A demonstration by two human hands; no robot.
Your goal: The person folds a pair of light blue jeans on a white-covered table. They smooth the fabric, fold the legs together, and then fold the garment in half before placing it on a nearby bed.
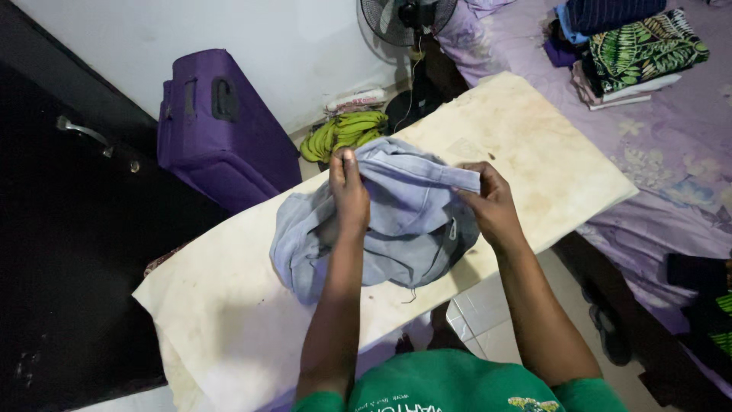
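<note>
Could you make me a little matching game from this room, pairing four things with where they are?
Things:
1. pale blue garment
2. purple suitcase
3. green bananas
4. folded clothes

Places:
A. on the floor by the wall, beyond the board
B. stacked on the lilac bedspread
C. leaning against the white wall
D. on the cream ironing board, gripped by the left hand and the right hand

Pairs: 1-D, 2-C, 3-A, 4-B

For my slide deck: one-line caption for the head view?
Both hands, left and right, grip a crumpled pale-blue garment over a cloth-covered board.
</note>
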